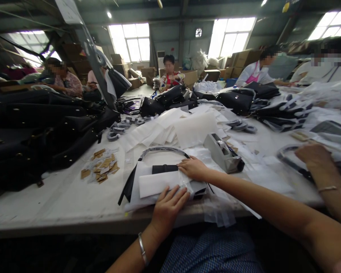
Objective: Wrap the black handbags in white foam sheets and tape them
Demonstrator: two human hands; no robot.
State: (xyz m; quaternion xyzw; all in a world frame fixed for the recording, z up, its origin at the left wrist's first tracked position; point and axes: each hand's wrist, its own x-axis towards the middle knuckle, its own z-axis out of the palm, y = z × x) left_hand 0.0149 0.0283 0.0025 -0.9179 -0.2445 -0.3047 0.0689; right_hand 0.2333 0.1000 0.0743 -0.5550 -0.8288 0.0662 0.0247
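Observation:
A black handbag lies on the table in front of me, partly covered by white foam sheet. Its arched handle, wrapped in clear film, points away from me. My left hand lies on the near edge of the foam with its fingers spread. On the right part of the bag rests my right hand, fingers stretched over the clear plastic beside a black strap piece. A grey tape dispenser stands just right of my right hand.
Brown tags lie scattered at left, near a heap of black bags. White foam sheets are piled behind the handbag. A co-worker's hand is at right, by another wrapped handle. A slanted metal post rises at left.

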